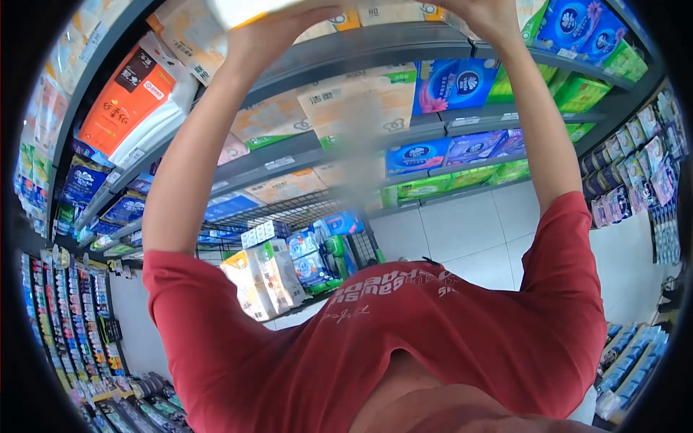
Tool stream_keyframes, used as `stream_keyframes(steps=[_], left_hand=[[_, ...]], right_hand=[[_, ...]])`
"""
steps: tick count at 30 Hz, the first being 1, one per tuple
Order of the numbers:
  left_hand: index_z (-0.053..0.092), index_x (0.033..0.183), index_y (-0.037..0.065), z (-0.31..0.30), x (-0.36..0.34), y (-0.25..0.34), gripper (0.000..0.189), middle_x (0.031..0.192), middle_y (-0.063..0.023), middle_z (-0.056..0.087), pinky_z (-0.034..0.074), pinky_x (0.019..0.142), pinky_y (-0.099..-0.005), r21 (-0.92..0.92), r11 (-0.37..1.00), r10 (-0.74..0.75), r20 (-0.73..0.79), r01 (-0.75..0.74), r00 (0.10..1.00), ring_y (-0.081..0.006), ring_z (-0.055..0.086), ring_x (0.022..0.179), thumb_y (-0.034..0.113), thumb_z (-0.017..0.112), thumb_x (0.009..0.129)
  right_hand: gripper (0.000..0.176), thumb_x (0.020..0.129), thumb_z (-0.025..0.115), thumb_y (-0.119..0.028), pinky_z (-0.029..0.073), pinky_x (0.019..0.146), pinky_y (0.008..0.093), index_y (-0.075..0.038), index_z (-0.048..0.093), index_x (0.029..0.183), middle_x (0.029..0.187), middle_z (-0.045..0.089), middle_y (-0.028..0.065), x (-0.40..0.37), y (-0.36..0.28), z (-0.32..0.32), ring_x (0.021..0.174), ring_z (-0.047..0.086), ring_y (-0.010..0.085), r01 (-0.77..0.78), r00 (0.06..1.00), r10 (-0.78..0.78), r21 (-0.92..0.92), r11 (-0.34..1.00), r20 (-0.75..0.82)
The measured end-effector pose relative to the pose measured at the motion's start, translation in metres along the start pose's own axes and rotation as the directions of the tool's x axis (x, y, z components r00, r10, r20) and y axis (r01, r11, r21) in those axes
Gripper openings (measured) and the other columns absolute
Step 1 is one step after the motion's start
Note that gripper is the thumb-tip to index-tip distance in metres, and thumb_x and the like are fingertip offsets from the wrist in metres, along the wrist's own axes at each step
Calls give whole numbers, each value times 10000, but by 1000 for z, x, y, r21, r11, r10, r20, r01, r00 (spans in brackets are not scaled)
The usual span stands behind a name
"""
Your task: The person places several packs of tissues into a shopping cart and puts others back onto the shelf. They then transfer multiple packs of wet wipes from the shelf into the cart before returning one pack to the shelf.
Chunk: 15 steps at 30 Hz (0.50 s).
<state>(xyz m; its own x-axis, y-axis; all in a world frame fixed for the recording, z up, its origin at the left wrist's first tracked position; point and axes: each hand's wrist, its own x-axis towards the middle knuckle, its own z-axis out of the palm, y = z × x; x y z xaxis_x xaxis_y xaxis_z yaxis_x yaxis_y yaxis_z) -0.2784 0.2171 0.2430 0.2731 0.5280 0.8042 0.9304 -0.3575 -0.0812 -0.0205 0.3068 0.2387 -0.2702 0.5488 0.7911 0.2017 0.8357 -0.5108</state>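
Both my arms reach up to the top edge of the view. My left hand is bent beside a white and yellow package, partly cut off by the frame; whether it grips the package is hard to tell. Further right, my right hand is raised at an upper shelf, its fingers mostly beyond the frame. Cream tissue packs and a blue tissue pack stand on the shelf level below the hands.
A wire shopping cart holding tissue packs and blue and green packages stands before the shelves. An orange pack sits at left. Hanging goods line the right side. White floor tiles show below.
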Motion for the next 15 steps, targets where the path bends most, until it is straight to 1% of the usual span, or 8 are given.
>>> stream_keyframes(steps=[4,6,7,9,10,12,14,15], left_hand=[[640,1080,-8,46,17,13,426,983,-132,681,522,753,-361,-131,989,-72,-12,70,997,-197,638,880,200,795,742],[621,1054,-36,52,22,25,437,986,-154,676,529,746,-353,-631,734,-259,78,249,963,-213,642,883,160,812,713],[580,1082,-44,57,28,18,512,981,-149,673,529,750,-335,-422,854,-258,167,305,952,-220,644,905,137,833,676],[560,1115,-44,73,29,14,563,983,-141,672,530,738,-328,-481,830,-274,87,281,958,-225,648,889,142,840,663],[539,1147,-43,79,30,15,614,985,-134,671,531,727,-322,-543,803,-285,12,246,958,-230,652,873,147,847,650],[532,1162,-39,89,39,8,622,1002,-123,668,527,727,-322,-622,709,-350,98,331,932,-221,647,869,161,839,660],[524,1171,-42,95,51,10,554,1049,-192,638,512,812,-377,-627,594,-455,253,503,854,-292,632,938,161,765,716],[524,1171,-42,105,55,4,554,1049,-192,638,512,812,-377,-626,608,-452,232,488,861,-292,632,938,161,765,716]], right_hand=[[676,593,882,-174,515,817,327,43,554,1142,1022,658,140,4,46,-4,952,624,202,81,969,-135,-251,965,-207],[662,596,877,-170,512,837,326,37,562,1140,994,670,127,8,64,-11,955,629,212,-127,991,128,-47,991,22],[662,596,877,-170,512,837,326,37,562,1140,994,670,127,9,76,-11,955,629,212,-121,992,122,-40,992,29],[645,610,867,-171,505,863,353,26,566,1145,1015,672,118,12,99,-8,964,629,236,-16,1000,11,240,971,19],[645,610,867,-171,505,863,353,26,566,1145,1015,672,118,13,97,-9,964,629,236,-13,1000,7,247,969,23],[642,620,856,-187,487,898,386,16,563,1154,1130,637,140,12,87,-13,1027,609,260,-158,985,150,-110,981,-80],[644,637,842,-187,465,930,387,17,549,1174,1207,593,155,13,96,-8,1087,578,267,-121,982,122,17,993,-143],[646,655,829,-186,444,963,387,17,535,1193,1283,549,171,14,104,-3,1147,547,274,-80,972,108,139,987,-207]])
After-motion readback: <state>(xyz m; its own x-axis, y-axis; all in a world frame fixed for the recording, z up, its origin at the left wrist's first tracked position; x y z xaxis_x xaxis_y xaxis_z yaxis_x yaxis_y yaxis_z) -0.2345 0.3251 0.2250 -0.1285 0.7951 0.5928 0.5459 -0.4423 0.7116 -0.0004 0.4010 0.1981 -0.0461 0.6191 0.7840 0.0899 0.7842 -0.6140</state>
